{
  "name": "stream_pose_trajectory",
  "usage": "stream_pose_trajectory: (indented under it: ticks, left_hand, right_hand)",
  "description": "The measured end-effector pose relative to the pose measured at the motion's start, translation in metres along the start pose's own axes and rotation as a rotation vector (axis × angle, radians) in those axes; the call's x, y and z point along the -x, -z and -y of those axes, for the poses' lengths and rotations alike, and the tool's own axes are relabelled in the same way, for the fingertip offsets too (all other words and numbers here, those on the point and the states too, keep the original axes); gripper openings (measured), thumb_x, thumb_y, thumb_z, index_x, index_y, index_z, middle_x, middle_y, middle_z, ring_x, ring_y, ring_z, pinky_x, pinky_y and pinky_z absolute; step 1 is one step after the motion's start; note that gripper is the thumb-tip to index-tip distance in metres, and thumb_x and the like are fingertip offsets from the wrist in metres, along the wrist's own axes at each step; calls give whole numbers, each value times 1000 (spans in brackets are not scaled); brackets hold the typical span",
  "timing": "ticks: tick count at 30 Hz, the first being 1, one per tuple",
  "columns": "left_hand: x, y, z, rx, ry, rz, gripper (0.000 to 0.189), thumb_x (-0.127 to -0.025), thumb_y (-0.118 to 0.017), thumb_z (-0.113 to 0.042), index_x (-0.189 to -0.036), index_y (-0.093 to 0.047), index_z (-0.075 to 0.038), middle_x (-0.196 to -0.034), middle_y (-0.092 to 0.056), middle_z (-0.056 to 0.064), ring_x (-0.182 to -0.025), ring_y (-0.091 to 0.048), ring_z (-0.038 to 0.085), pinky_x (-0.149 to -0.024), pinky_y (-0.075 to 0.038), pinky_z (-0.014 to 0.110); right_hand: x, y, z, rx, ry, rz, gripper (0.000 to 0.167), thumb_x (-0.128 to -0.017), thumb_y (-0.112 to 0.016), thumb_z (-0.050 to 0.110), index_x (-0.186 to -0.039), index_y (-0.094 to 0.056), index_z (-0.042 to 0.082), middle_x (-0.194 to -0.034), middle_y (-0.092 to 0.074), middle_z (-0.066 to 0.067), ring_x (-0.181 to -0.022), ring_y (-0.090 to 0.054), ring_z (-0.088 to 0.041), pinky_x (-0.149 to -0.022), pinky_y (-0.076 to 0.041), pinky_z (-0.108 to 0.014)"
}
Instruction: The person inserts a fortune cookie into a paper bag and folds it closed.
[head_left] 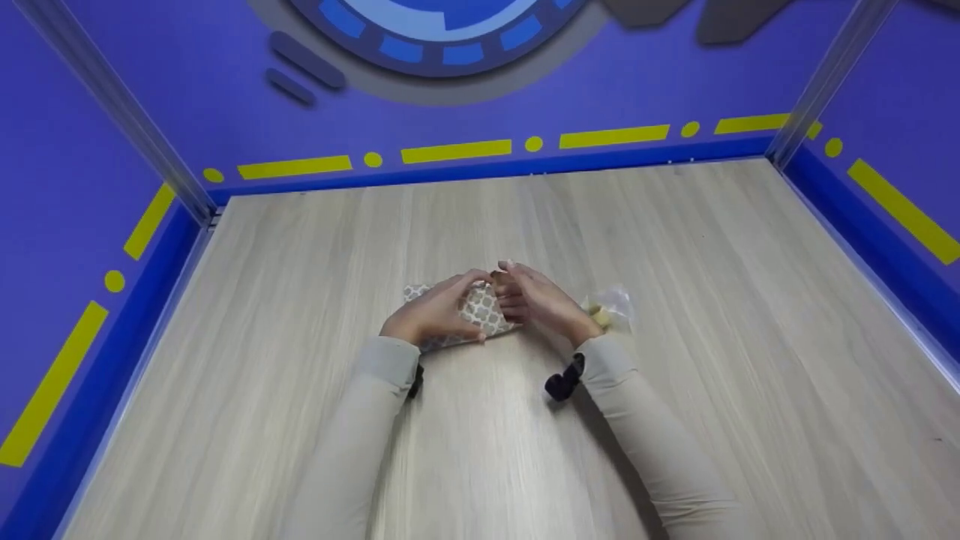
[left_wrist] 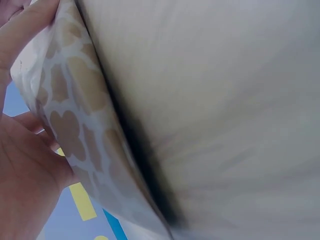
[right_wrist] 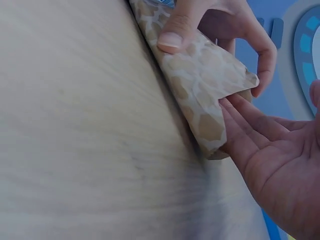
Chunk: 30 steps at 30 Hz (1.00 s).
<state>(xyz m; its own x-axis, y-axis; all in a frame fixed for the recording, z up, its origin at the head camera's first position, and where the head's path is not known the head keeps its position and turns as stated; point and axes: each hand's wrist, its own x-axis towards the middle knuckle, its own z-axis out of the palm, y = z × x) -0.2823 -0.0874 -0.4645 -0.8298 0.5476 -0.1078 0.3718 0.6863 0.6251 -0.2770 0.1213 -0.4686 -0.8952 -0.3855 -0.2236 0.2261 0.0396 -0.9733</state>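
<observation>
A beige paper packet (head_left: 486, 309) with a white lattice pattern lies at the middle of the table. My left hand (head_left: 439, 309) grips it from the left, its thumb on the near side and a finger at the far top corner. Straight fingers of my right hand (head_left: 541, 298) reach into the packet's right end, between its paper edges. In the right wrist view, the paper (right_wrist: 200, 85) has a notch at that end, and the right fingertips are hidden inside. The left wrist view shows the packet's patterned side (left_wrist: 75, 110) bulging slightly close to the tabletop.
A clear plastic bag (head_left: 616, 304) with a small yellowish thing (head_left: 598, 315) in it lies just right of the right hand. The wood-grain table (head_left: 337, 247) is bounded by blue-purple walls (head_left: 465, 120) with yellow dashes at the back and both sides.
</observation>
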Motion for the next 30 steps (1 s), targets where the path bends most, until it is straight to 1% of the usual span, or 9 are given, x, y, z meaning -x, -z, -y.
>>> stream_pose_trajectory:
  ticks: [3,6,8,12,16,21,24,27,30]
  left_hand:
    - [0,0,0,8,-5,0,81,-68,-87,-30,-134,-40,-38,-143,-47,-4,-131,-45,21,-108,-38,44]
    - [-1,1,1,7,-11,-1,79,-69,-87,-29,-133,-41,-38,-140,-48,-4,-129,-46,20,-106,-39,44]
    - [-1,1,1,1,-15,-2,78,-69,-86,-29,-133,-41,-38,-139,-49,-4,-128,-47,19,-105,-40,44]
    - [-2,1,2,-18,-22,-4,79,-70,-85,-29,-135,-40,-34,-139,-49,-2,-125,-49,19,-104,-42,42]
    - [-1,2,3,-17,-24,-7,82,-71,-85,-29,-138,-39,-31,-140,-49,-1,-125,-49,20,-104,-41,42]
    - [0,2,2,0,-37,-21,83,-69,-86,-26,-138,-40,-28,-138,-51,0,-122,-50,19,-104,-41,40]
    - [0,2,2,3,-40,-26,83,-69,-86,-25,-138,-40,-27,-137,-51,0,-121,-51,19,-104,-41,40]
    - [1,2,2,4,-36,-25,83,-69,-86,-26,-138,-39,-28,-137,-51,0,-121,-51,18,-104,-41,40]
    - [0,2,2,2,-30,-23,83,-69,-86,-26,-138,-40,-29,-137,-51,0,-120,-51,18,-104,-42,40]
  right_hand:
    - [3,5,3,43,30,5,57,-104,-38,33,-150,-25,1,-121,-58,-21,-97,-65,-17,-94,-51,-35]
    - [6,11,7,99,53,11,54,-103,-43,29,-148,-30,2,-127,-57,-24,-107,-64,-25,-100,-47,-39]
    - [9,16,9,130,70,21,52,-103,-44,26,-147,-32,2,-129,-56,-24,-113,-61,-31,-103,-46,-42]
    - [13,24,13,161,97,48,51,-102,-46,22,-144,-35,-4,-132,-53,-27,-120,-56,-39,-104,-43,-45]
    - [16,33,16,219,95,38,49,-101,-48,20,-141,-39,-6,-133,-53,-27,-120,-56,-38,-102,-46,-43]
    - [19,45,20,288,91,9,45,-99,-51,17,-138,-45,-5,-132,-56,-23,-117,-59,-33,-100,-48,-40]
    - [22,51,23,344,96,-6,45,-97,-56,19,-136,-48,-4,-131,-58,-20,-115,-60,-29,-99,-49,-40]
    - [25,58,26,429,107,-26,46,-95,-61,24,-133,-54,-1,-129,-60,-15,-114,-60,-25,-97,-49,-37]
    - [28,65,28,508,125,-42,44,-93,-63,26,-130,-57,2,-126,-63,-13,-114,-60,-24,-96,-49,-34]
